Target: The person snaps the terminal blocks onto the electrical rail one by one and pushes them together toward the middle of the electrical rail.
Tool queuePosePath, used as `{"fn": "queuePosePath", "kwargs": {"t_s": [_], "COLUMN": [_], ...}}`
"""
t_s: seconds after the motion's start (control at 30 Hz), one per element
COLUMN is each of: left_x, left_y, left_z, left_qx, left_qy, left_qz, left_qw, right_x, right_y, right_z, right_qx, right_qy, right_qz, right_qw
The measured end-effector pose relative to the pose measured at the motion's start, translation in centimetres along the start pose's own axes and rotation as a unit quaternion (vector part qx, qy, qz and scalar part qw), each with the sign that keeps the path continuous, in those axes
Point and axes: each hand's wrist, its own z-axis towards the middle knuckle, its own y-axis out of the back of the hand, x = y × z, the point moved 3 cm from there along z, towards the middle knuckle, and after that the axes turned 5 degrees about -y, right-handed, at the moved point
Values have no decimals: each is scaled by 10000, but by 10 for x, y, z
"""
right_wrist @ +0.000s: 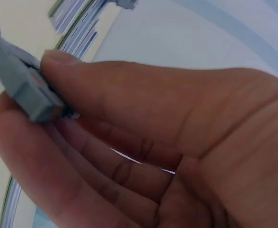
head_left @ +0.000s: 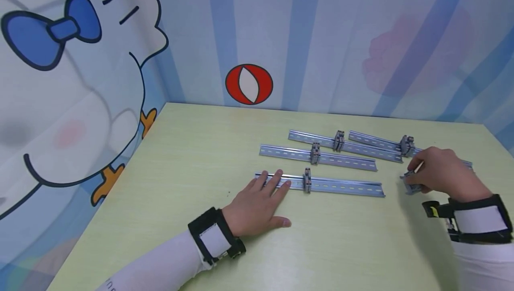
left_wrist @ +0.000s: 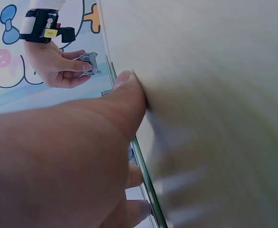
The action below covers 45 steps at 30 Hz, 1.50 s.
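My left hand [head_left: 259, 206] lies with spread, fairly straight fingers on the left part of the nearest metal DIN rail [head_left: 345, 186]. A grey terminal block [head_left: 307, 180] sits upright on that rail, just right of the fingertips. On the right side, above the table, my right hand [head_left: 449, 172] pinches another grey terminal block [head_left: 411, 183] between thumb and fingers. In the right wrist view this block [right_wrist: 27, 80] shows small orange spots, and part of it is covered by the thumb. The left wrist view shows the left thumb [left_wrist: 129, 90] beside the rail's edge.
Behind the nearest rail lie another DIN rail [head_left: 349, 161], a farther one [head_left: 373, 150] and a slanted one [head_left: 373, 140] partly hidden by my right hand. Each bears grey terminal blocks [head_left: 315, 153]. A printed cloth wall [head_left: 265, 23] borders the pale table [head_left: 192, 148].
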Motion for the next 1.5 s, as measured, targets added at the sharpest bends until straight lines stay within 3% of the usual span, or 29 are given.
{"fn": "queuePosePath", "kwargs": {"t_s": [0.47,0.83,1.17,1.5], "left_x": [-1,-1,0,2], "left_y": [0,-1,0,0], "left_z": [1,2,1,1], "left_qx": [96,75,91,91], "left_qy": [45,21,64,74], "left_qz": [25,65,21,30], "left_qw": [9999,9999,9999,9999], "right_x": [40,47,58,59], "right_y": [-18,-25,-29,-29], "right_z": [-5,-4,-1,2], "right_qx": [140,-87,-563,-527], "right_qy": [465,593,741,730], "right_qz": [-64,-228,-285,-129], "right_qw": [9988,9979,9953,9959]}}
